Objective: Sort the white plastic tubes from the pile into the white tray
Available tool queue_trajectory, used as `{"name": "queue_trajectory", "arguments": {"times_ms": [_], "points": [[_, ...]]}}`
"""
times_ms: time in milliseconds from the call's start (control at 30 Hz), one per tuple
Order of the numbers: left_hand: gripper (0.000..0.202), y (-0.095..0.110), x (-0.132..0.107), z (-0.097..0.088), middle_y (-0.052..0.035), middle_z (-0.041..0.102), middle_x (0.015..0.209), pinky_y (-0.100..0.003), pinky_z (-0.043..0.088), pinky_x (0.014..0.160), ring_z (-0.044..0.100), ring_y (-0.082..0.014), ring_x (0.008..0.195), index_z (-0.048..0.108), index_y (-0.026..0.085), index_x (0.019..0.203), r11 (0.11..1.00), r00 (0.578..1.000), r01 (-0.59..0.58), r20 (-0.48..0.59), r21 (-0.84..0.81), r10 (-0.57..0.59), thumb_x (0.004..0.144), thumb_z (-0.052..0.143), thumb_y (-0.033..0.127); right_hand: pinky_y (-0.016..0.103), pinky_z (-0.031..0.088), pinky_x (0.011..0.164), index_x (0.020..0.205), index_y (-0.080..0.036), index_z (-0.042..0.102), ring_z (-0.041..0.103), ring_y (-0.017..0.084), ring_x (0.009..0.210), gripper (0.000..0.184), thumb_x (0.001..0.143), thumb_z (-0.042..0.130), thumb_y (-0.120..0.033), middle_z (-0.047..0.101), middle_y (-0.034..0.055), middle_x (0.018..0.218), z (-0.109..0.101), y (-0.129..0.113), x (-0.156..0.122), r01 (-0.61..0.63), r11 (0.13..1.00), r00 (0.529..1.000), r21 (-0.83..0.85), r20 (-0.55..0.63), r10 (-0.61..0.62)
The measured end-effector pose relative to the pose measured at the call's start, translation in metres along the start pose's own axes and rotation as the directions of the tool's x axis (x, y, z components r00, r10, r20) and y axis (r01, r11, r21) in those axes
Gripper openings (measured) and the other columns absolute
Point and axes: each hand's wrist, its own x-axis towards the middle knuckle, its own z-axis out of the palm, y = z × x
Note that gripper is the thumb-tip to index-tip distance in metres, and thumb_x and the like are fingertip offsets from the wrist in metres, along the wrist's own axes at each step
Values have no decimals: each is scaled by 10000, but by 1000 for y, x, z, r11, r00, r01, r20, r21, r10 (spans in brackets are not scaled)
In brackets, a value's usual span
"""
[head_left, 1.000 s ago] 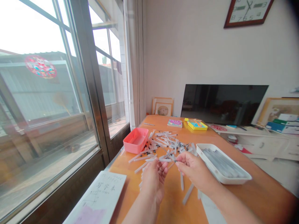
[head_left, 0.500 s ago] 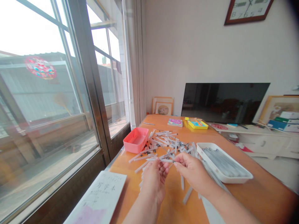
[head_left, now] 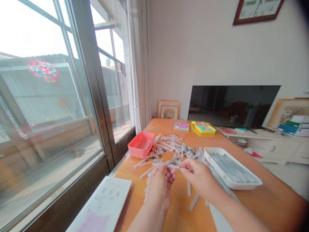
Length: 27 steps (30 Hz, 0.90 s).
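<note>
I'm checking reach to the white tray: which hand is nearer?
Right: the right hand is just left of the white tray; the left hand is farther left.

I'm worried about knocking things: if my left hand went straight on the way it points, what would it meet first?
Most likely the scattered pen parts just beyond your left hand, though it may be raised enough to pass over them; height is hard to judge here.

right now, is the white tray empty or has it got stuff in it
Not empty: a layer of grayish, pen-like pieces lies inside the white tray, covering much of its floor.
</note>
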Motion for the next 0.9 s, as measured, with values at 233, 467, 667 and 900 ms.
{"name": "queue_trajectory", "arguments": {"times_ms": [233, 467, 667, 900], "points": [[118, 0, 3, -2, -42, 679, 735, -233, 571, 601, 704, -161, 666, 587, 188, 814, 1000, 1000, -9, -8, -15, 9, 896, 671, 187, 295, 544, 705, 978, -217, 637, 667, 170, 757, 190, 855, 639, -363, 699, 4, 823, 0, 12, 2, -102, 963, 990, 248, 115, 75], [112, 2, -1, 1, -49, 682, 746, -232, 568, 608, 701, -158, 674, 601, 188, 810, 1000, 1000, -2, 2, -5, 2, 908, 655, 185, 268, 516, 629, 943, -219, 624, 649, 157, 672, 221, 935, 569, -432, 664, -17, 741, -1, 10, -1, -89, 988, 993, 126, 85, 79], [130, 1, -3, 1, -54, 690, 740, -221, 564, 615, 714, -164, 689, 593, 180, 801, 999, 997, -32, 70, 14, 31, 902, 674, 198, 256, 419, 548, 746, -225, 543, 564, 142, 575, 432, 1009, 429, -548, 584, -22, 620, 2, 14, -3, -23, 999, 999, -39, 47, 25], [119, 1, -1, 0, -48, 690, 740, -217, 568, 620, 713, -155, 691, 593, 178, 825, 999, 999, -38, 37, 0, 38, 890, 688, 208, 266, 429, 601, 873, -227, 593, 583, 158, 644, 396, 998, 451, -574, 628, -12, 703, 2, 14, -2, 7, 999, 1000, -36, 28, -6]]}}
